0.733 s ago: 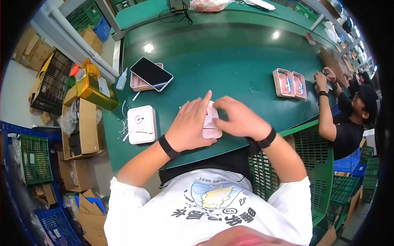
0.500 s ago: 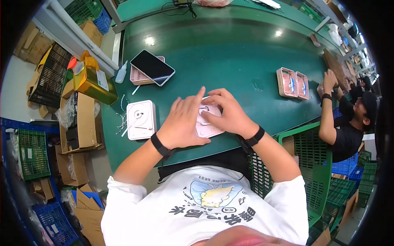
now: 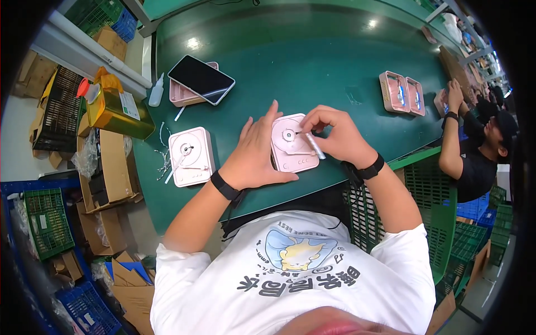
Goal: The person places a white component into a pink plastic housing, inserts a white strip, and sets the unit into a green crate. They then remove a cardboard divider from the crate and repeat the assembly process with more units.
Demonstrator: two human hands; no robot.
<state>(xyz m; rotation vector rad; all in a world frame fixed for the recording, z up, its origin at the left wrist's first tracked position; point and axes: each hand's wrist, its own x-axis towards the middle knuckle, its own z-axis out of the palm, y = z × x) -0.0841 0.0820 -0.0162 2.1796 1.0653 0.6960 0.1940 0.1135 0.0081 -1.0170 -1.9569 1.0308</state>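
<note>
In front of me a pale pink box shaped like a small record player (image 3: 288,146) lies face up, with a round disc and a ring-shaped hub on top. My left hand (image 3: 254,153) rests along its left side, fingers stretched and thumb spread out near the bottom corner. Over the right part of the box, my right hand (image 3: 338,135) is closed in a pinch. A thin white stick (image 3: 316,147) slants down from its fingers, and a small dark tip shows between them and the hub. A second pink record-player box (image 3: 190,157) lies to the left, a white stick across its disc.
A phone (image 3: 202,79) lies on a pink open case (image 3: 180,95) beside a small white bottle (image 3: 157,91). Twisted wires (image 3: 163,148) and a yellow can (image 3: 124,113) sit at left. Open pink cases (image 3: 402,93) stand at right, near a co-worker (image 3: 474,151). A green crate (image 3: 427,192) adjoins the table.
My right hand has drawn back to the right and uncovered the disc and hub. A white stick now shows at its fingers. My left hand stays beside the box.
</note>
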